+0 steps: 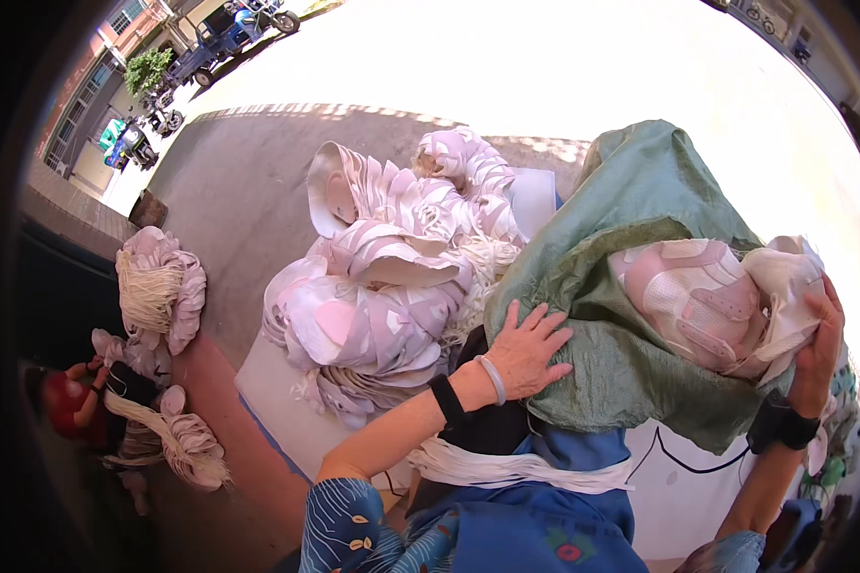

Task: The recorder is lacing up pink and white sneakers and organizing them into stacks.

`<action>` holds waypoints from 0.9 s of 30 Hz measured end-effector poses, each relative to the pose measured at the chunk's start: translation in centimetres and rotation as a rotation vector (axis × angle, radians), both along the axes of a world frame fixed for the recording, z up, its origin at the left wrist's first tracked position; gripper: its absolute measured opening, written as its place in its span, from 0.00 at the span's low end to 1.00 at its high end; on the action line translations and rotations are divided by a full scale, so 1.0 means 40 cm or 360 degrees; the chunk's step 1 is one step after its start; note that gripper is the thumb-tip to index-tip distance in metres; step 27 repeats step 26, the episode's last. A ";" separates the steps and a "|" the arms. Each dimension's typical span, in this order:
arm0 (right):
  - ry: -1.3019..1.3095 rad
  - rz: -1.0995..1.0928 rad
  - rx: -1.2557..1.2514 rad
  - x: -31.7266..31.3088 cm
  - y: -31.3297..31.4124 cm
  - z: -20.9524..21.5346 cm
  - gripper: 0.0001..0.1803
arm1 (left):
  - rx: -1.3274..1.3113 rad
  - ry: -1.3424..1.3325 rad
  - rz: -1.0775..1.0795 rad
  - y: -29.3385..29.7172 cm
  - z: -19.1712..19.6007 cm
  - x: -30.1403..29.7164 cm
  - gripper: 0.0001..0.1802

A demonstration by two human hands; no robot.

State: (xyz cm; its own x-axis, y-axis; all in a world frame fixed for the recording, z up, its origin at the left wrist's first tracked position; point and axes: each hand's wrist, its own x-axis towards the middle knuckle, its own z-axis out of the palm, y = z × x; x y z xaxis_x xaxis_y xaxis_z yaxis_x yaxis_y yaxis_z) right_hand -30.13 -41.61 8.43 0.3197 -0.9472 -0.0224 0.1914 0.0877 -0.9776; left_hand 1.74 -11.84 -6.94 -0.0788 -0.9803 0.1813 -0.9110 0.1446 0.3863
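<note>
Nearest to me is the blue patterned sleeve (pixel 354 530) of my left arm; my left hand (pixel 528 351) lies flat, fingers spread and gripping nothing, on the green sack (pixel 631 239); my right hand (pixel 817 334) curls around the sack's open mouth, clasping the pink and white shoe pieces (pixel 712 301) spilling from it; the sack sits lifted in front of me, just right of a heap of similar pieces (pixel 392 267) on a white sheet (pixel 277 401); another person (pixel 76 401) sits far left.

harsh sun glare up top, fg shaded, fisheye-bent edges
</note>
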 end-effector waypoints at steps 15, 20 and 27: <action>0.0464 0.1144 -0.0380 0.187 0.540 0.011 0.22 | -0.0296 0.0138 0.0133 0.078 0.027 0.110 0.23; 0.0263 0.1013 -0.0324 0.228 0.583 0.007 0.23 | -0.0337 0.0746 0.0834 0.190 0.146 0.147 0.11; 0.0117 0.0857 -0.1171 0.325 0.767 -0.109 0.29 | -0.0313 0.0899 0.0060 0.153 0.388 0.016 0.14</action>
